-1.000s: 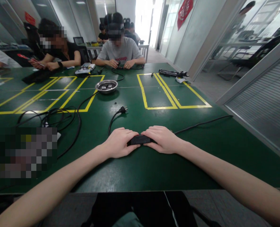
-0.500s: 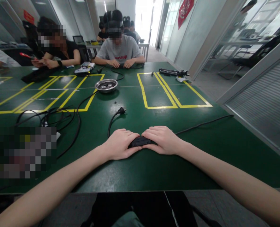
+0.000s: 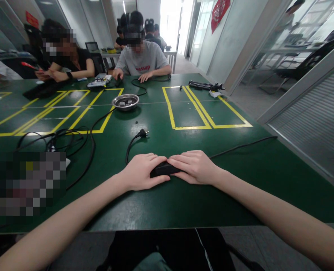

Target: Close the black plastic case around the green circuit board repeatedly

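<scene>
A black power adapter (image 3: 163,169) lies just above or on the green table in front of me; its ends are covered by my hands. My left hand (image 3: 142,171) is closed around its left end, thumb on the near side and fingers over the top. Around the right end, my right hand (image 3: 196,168) is closed in the same way, its fingertips almost meeting the left ones. Beyond my left hand, a cord curves up to a black two-pin plug (image 3: 142,133). Another black cord (image 3: 243,145) runs out to the right from behind my right hand.
A metal bowl (image 3: 125,108) with small metal parts stands farther back. Coiled black cables (image 3: 67,139) lie at left beside a blurred-out object (image 3: 28,184). A folded black tripod (image 3: 205,86) rests at the back right. Across the table sits a co-worker (image 3: 142,60).
The adapter has turned in my hands: its ribbed, slotted face was toward me, and now a smoother dark face shows. Across the table, the co-worker's hands have moved apart.
</scene>
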Demonstrator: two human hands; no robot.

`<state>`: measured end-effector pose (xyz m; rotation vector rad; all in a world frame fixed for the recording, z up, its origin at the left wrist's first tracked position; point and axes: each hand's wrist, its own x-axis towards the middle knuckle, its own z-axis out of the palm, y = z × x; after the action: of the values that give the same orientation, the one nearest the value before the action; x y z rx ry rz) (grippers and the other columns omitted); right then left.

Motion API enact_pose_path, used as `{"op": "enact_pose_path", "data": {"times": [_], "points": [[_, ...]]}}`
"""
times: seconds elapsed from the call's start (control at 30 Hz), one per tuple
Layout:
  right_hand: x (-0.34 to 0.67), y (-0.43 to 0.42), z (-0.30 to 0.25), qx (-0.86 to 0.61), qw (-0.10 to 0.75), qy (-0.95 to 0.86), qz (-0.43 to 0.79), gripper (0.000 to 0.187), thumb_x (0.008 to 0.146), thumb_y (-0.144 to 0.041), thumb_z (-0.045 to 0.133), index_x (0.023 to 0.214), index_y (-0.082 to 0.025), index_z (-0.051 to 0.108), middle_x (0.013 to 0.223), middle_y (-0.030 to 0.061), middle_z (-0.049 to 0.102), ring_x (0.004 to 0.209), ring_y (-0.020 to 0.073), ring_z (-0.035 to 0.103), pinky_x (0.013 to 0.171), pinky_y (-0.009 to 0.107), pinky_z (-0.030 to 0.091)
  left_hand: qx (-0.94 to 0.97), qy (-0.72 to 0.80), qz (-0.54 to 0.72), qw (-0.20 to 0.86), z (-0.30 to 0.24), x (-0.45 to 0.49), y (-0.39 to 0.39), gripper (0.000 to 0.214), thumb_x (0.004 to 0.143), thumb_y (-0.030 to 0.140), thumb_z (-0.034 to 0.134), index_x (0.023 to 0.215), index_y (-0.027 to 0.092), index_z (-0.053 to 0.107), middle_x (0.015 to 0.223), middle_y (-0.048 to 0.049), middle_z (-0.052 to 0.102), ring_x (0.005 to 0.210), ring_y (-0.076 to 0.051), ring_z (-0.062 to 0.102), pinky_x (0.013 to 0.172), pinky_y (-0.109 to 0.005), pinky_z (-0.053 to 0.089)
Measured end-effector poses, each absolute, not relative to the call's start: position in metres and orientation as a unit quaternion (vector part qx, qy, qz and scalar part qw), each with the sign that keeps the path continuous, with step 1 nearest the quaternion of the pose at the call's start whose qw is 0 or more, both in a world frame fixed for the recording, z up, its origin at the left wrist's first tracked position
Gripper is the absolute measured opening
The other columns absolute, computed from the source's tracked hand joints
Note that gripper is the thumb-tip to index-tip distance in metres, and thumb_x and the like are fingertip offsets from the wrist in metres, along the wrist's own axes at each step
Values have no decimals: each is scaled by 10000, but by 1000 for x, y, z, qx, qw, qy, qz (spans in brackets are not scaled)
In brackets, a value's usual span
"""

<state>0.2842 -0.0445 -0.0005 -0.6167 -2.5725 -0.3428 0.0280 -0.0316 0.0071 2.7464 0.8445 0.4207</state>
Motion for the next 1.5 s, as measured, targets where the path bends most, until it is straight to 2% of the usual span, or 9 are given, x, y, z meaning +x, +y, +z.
{"op": "enact_pose_path", "data": {"times": [0.17,0.3,0.53,0.63,0.83,1.0,1.2,1.33,1.5], "points": [[288,-44,-2,-200,263,-923,-198,329,1106,-290,419,1257,-146,673,1201,126,769,826,162,715,709,292,526,875,358,143,294,15,30,-32,411,1023,510,507,944,158,705,805,-21,706,702,-178,624,656,-281,442],[287,-41,-4,-245,249,-923,-161,306,1083,-277,446,1259,-161,669,1174,130,762,880,185,725,738,295,534,829,365,212,368,14,31,-33,313,932,445,679,1059,161,716,898,-10,735,771,-176,643,695,-269,466],[280,-41,-4,-327,225,-916,63,336,1016,-452,608,1188,-168,658,982,79,768,820,195,727,699,279,507,878,363,242,195,4,30,-33,285,803,323,854,962,193,657,891,-13,708,790,-191,660,717,-289,487],[281,-41,-6,-326,241,-912,70,289,1038,-429,585,1095,-166,690,900,71,764,771,187,711,681,277,484,898,341,235,147,2,30,-31,291,810,333,857,958,201,643,896,-17,705,805,-197,662,732,-297,494],[281,-42,-10,-317,255,-913,-11,348,1054,-461,550,1099,-153,705,845,79,765,750,205,702,647,299,462,903,318,250,143,0,24,-27,255,906,386,772,1041,186,689,932,-43,746,821,-199,684,762,-313,528],[279,-41,-10,-301,279,-912,21,351,1034,-484,588,1069,-156,706,934,89,786,810,209,735,698,297,514,909,294,271,118,1,22,-27,244,929,398,754,1025,175,734,857,-49,751,842,-216,676,755,-330,527],[281,-41,-10,-320,270,-908,21,303,1032,-423,604,1118,-156,718,940,103,799,803,220,755,706,314,548,909,305,256,125,2,24,-28,303,949,431,716,1105,174,738,921,-69,765,848,-219,675,788,-345,531],[280,-43,-7,-313,254,-914,54,374,1023,-391,618,1313,-160,662,1115,123,792,946,239,771,782,330,588,906,331,238,118,5,26,-30,296,957,441,704,1080,178,763,855,-68,745,800,-218,667,775,-348,513],[280,-43,-8,-283,281,-913,82,344,1047,-322,585,1353,-177,652,1068,96,794,893,201,767,763,295,581,896,358,213,154,6,29,-33,340,888,431,782,1125,188,760,865,-49,714,768,-201,663,720,-302,501]]}}
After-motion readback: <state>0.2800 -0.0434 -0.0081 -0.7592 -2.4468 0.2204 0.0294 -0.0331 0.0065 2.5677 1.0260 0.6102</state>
